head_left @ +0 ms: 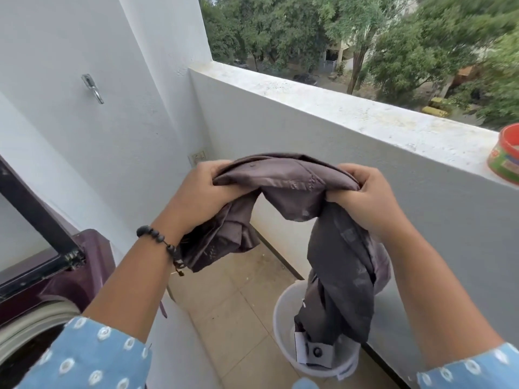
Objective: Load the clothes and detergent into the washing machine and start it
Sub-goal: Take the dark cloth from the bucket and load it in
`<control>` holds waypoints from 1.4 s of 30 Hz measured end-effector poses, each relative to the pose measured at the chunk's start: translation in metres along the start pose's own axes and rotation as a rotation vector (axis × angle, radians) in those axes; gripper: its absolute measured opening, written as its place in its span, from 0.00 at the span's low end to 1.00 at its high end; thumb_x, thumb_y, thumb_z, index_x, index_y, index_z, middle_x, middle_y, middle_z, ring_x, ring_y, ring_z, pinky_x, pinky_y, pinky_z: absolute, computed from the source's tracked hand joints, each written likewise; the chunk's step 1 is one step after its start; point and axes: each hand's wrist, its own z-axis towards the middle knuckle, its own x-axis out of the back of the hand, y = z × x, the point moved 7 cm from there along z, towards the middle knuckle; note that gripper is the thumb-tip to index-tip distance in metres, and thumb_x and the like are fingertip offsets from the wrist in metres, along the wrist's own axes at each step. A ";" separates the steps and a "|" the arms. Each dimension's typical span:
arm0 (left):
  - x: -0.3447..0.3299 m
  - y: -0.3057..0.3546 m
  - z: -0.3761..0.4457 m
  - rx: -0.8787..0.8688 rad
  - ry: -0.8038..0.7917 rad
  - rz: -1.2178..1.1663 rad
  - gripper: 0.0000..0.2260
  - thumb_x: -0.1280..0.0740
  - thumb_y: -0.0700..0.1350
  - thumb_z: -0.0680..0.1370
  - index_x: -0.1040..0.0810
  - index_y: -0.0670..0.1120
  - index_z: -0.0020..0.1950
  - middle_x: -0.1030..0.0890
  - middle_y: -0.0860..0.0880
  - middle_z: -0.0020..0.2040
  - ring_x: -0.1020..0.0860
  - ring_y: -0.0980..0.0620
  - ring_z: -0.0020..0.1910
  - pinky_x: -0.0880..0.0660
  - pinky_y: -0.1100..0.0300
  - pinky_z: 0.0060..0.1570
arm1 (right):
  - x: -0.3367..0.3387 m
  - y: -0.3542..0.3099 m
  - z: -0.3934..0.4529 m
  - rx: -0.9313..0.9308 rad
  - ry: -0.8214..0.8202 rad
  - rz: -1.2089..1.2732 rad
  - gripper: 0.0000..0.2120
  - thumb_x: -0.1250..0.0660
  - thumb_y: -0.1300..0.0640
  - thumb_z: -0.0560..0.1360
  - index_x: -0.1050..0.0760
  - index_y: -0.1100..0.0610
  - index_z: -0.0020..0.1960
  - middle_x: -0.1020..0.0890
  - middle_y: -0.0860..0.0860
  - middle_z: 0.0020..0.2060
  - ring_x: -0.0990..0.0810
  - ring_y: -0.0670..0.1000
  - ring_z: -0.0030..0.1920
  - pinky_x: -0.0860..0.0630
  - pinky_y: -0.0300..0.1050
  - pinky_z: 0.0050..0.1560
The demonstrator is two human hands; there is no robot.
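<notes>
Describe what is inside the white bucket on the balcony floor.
The lower end of the grey garment hangs into the white bucket, a snap tab showing. Both hands, left and right, grip its top. The bucket's bottom is covered.

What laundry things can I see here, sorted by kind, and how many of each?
Garment, held by left hand and right hand: 1
Bucket: 1
Washing machine: 1
Tub on the ledge: 1
Total: 4
</notes>
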 end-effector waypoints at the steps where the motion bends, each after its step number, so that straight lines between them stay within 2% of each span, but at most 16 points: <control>1: 0.001 0.000 0.003 -0.001 0.060 -0.139 0.13 0.25 0.51 0.67 0.15 0.51 0.51 0.14 0.49 0.46 0.17 0.50 0.46 0.20 0.49 0.49 | -0.004 -0.005 -0.001 0.001 0.003 -0.017 0.10 0.34 0.63 0.64 0.19 0.56 0.43 0.17 0.60 0.39 0.18 0.59 0.41 0.22 0.60 0.42; 4: 0.002 0.006 0.009 -0.007 0.241 -0.433 0.05 0.30 0.39 0.74 0.17 0.45 0.48 0.15 0.50 0.41 0.17 0.53 0.42 0.21 0.59 0.43 | -0.027 -0.015 -0.007 0.001 -0.075 0.015 0.14 0.31 0.62 0.67 0.20 0.54 0.51 0.16 0.56 0.45 0.17 0.58 0.48 0.22 0.64 0.49; 7: -0.001 0.014 0.012 -0.011 0.344 -0.602 0.07 0.36 0.35 0.78 0.20 0.42 0.47 0.16 0.49 0.39 0.18 0.52 0.41 0.22 0.59 0.42 | -0.059 -0.011 -0.020 -0.058 -0.299 0.185 0.27 0.24 0.56 0.69 0.29 0.39 0.62 0.19 0.41 0.56 0.19 0.44 0.57 0.21 0.49 0.57; 9: -0.004 0.014 0.010 0.020 0.402 -0.722 0.06 0.36 0.37 0.79 0.19 0.43 0.47 0.16 0.47 0.40 0.18 0.49 0.42 0.21 0.55 0.43 | -0.072 -0.001 -0.029 -0.107 -0.392 0.236 0.39 0.22 0.51 0.65 0.40 0.31 0.66 0.26 0.31 0.62 0.25 0.37 0.63 0.26 0.38 0.61; 11: -0.006 0.005 0.008 0.106 0.483 -0.870 0.07 0.36 0.42 0.79 0.19 0.42 0.50 0.17 0.45 0.42 0.18 0.47 0.44 0.20 0.52 0.47 | -0.082 0.013 -0.036 -0.127 -0.442 0.252 0.51 0.21 0.49 0.60 0.49 0.32 0.71 0.33 0.33 0.68 0.29 0.36 0.67 0.30 0.37 0.66; 14: -0.022 -0.004 0.005 0.252 0.450 -1.059 0.20 0.39 0.53 0.80 0.24 0.40 0.65 0.19 0.41 0.54 0.20 0.43 0.52 0.23 0.43 0.59 | -0.099 0.028 -0.045 -0.133 -0.433 0.306 0.59 0.21 0.50 0.58 0.55 0.37 0.76 0.35 0.36 0.71 0.31 0.36 0.69 0.32 0.39 0.68; 18: -0.037 -0.012 0.001 0.339 0.410 -1.070 0.20 0.46 0.55 0.83 0.24 0.39 0.53 0.19 0.43 0.37 0.17 0.51 0.33 0.19 0.58 0.32 | -0.105 0.038 -0.039 -0.137 -0.212 0.496 0.45 0.23 0.55 0.62 0.39 0.50 0.74 0.23 0.43 0.65 0.24 0.45 0.66 0.26 0.45 0.64; 21: -0.042 -0.016 -0.002 0.321 0.395 -1.131 0.21 0.46 0.55 0.82 0.23 0.42 0.41 0.20 0.45 0.31 0.18 0.50 0.30 0.20 0.58 0.32 | -0.100 0.040 -0.035 -0.158 -0.132 0.586 0.32 0.24 0.56 0.63 0.27 0.57 0.65 0.17 0.49 0.56 0.19 0.50 0.58 0.23 0.45 0.56; 24: -0.051 -0.025 -0.011 0.353 0.275 -1.178 0.24 0.42 0.58 0.80 0.18 0.42 0.39 0.18 0.42 0.36 0.17 0.46 0.38 0.19 0.53 0.42 | -0.090 0.042 -0.031 -0.184 -0.119 0.597 0.21 0.27 0.67 0.64 0.21 0.62 0.56 0.14 0.54 0.46 0.16 0.54 0.48 0.21 0.48 0.47; 27: -0.046 -0.052 -0.022 0.381 0.294 -1.048 0.16 0.34 0.52 0.76 0.19 0.43 0.57 0.16 0.44 0.50 0.19 0.46 0.51 0.22 0.50 0.52 | -0.067 0.041 -0.017 -0.160 -0.060 0.543 0.15 0.30 0.69 0.63 0.19 0.59 0.48 0.14 0.53 0.41 0.16 0.51 0.41 0.21 0.46 0.41; 29: -0.033 -0.064 -0.027 0.327 0.297 -0.923 0.23 0.29 0.46 0.71 0.26 0.47 0.65 0.18 0.47 0.54 0.20 0.49 0.55 0.23 0.52 0.52 | -0.049 0.036 -0.007 -0.128 -0.037 0.446 0.15 0.32 0.69 0.62 0.19 0.56 0.45 0.14 0.49 0.39 0.17 0.48 0.40 0.21 0.43 0.40; 32: -0.015 -0.062 -0.035 0.229 0.104 -0.653 0.40 0.25 0.47 0.64 0.39 0.58 0.73 0.27 0.50 0.70 0.27 0.52 0.66 0.27 0.49 0.62 | -0.028 0.027 0.003 -0.085 -0.076 0.111 0.15 0.31 0.66 0.62 0.19 0.50 0.44 0.15 0.44 0.36 0.19 0.42 0.38 0.23 0.39 0.39; 36: -0.009 -0.032 -0.031 0.158 -0.128 0.057 0.57 0.20 0.61 0.58 0.59 0.73 0.73 0.50 0.59 0.79 0.50 0.60 0.77 0.46 0.53 0.73 | -0.029 0.008 0.011 -0.002 -0.289 -0.414 0.09 0.31 0.64 0.67 0.21 0.51 0.41 0.18 0.48 0.33 0.22 0.46 0.35 0.26 0.44 0.38; 39: -0.042 -0.009 -0.018 0.034 -0.295 0.469 0.63 0.21 0.64 0.57 0.72 0.71 0.70 0.54 0.55 0.80 0.57 0.52 0.79 0.55 0.41 0.76 | -0.054 -0.014 0.011 0.116 -0.444 -0.543 0.04 0.31 0.60 0.67 0.24 0.54 0.41 0.20 0.48 0.32 0.24 0.47 0.34 0.28 0.44 0.36; 40: -0.055 -0.006 -0.013 0.000 -0.344 0.547 0.65 0.21 0.63 0.58 0.74 0.69 0.70 0.50 0.52 0.80 0.53 0.50 0.79 0.53 0.39 0.76 | -0.061 -0.021 0.010 0.155 -0.475 -0.561 0.07 0.30 0.59 0.67 0.25 0.53 0.43 0.20 0.47 0.33 0.24 0.46 0.35 0.28 0.42 0.36; 42: -0.074 -0.008 -0.003 -0.020 -0.379 0.533 0.65 0.19 0.57 0.61 0.73 0.67 0.72 0.32 0.49 0.74 0.31 0.47 0.71 0.34 0.45 0.71 | -0.066 -0.027 0.012 0.165 -0.493 -0.572 0.17 0.30 0.58 0.65 0.26 0.51 0.53 0.19 0.43 0.37 0.23 0.43 0.36 0.28 0.37 0.36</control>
